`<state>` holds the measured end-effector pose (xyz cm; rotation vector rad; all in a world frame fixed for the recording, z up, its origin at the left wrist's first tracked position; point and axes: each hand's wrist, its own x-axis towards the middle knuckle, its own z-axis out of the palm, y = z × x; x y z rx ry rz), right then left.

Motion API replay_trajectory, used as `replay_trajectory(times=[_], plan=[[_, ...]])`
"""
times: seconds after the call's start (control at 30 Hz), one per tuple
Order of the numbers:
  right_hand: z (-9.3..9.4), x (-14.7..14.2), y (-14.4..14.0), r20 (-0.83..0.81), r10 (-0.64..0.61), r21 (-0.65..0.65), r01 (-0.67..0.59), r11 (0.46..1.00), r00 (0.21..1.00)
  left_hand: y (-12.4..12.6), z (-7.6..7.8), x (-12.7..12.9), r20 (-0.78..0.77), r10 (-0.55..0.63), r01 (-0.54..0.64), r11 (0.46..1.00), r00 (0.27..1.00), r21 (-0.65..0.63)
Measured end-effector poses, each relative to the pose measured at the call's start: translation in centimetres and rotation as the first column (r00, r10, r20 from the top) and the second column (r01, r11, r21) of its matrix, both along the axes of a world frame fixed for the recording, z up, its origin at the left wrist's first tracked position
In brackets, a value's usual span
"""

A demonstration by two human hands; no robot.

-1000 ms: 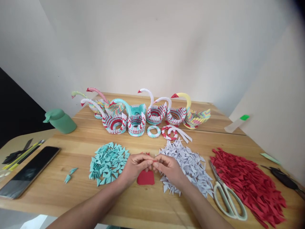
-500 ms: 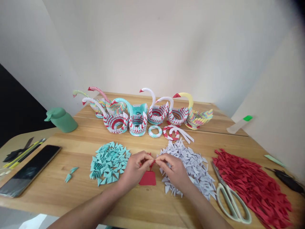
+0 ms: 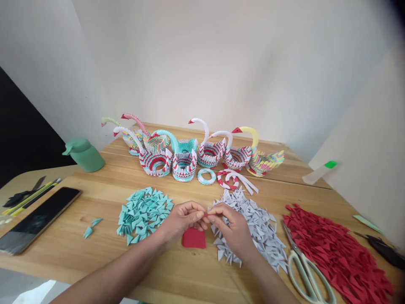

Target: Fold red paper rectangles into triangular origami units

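Wooden table (image 3: 190,270) against white wall (image 3: 221,63) holds paper swans (image 3: 196,150).

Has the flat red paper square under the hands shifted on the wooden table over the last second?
No. The flat red paper square lies between the teal paper-triangle pile and the white paper-triangle pile, as before; only the camera view drifted.
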<state>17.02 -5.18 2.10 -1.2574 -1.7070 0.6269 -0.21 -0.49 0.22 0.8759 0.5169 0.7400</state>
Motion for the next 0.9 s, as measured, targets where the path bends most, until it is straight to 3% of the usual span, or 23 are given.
replay_trajectory(times=[0.27,0.5,0.9], plan=[[0.4,0.0,0.0,0.007,0.059,-0.029,-0.058,0.998,0.998,0.0,0.5,-0.3,-0.012,0.024,-0.024,1.0,1.0,0.012],[0.0,-0.4,0.0,0.004,-0.007,-0.108,0.007,0.994,1.0,-0.2,1.2,-0.2,-0.056,0.029,-0.025,0.997,0.998,0.07],[-0.2,-0.3,0.0,0.08,0.022,-0.074,-0.016,0.997,0.997,-0.1,0.2,-0.2,-0.05,0.07,-0.064,0.992,0.996,0.109]])
